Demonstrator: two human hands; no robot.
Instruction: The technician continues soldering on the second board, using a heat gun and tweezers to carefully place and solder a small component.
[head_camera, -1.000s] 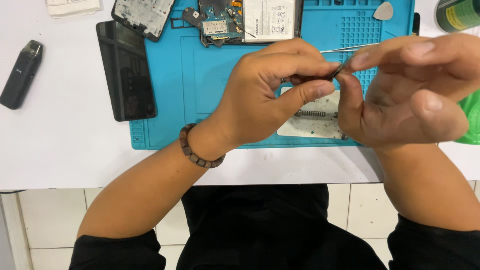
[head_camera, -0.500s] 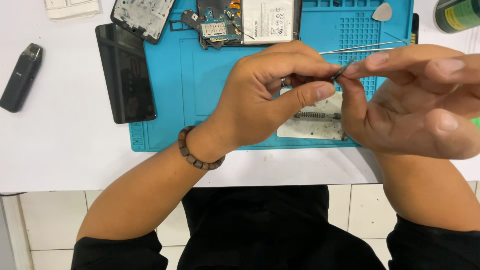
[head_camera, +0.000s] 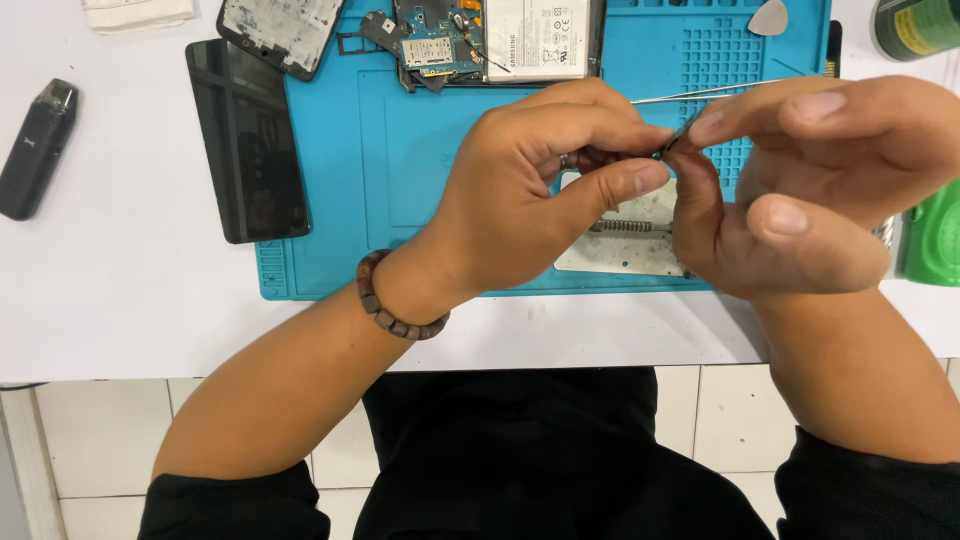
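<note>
Left hand (head_camera: 530, 200) and right hand (head_camera: 790, 190) meet above the blue mat (head_camera: 400, 160), both pinched shut on a small dark part (head_camera: 672, 145) between thumb and fingertips. Part is tiny; a slipped pinch could drop it among clutter on the mat. What it is, unclear, mostly covered by fingers. A pale plate (head_camera: 625, 235) lies under the hands, half hidden. Farther: black phone panel (head_camera: 245, 140), opened phone (head_camera: 480, 40), metal tweezers (head_camera: 700, 93), green container (head_camera: 915, 25) cut off.
</note>
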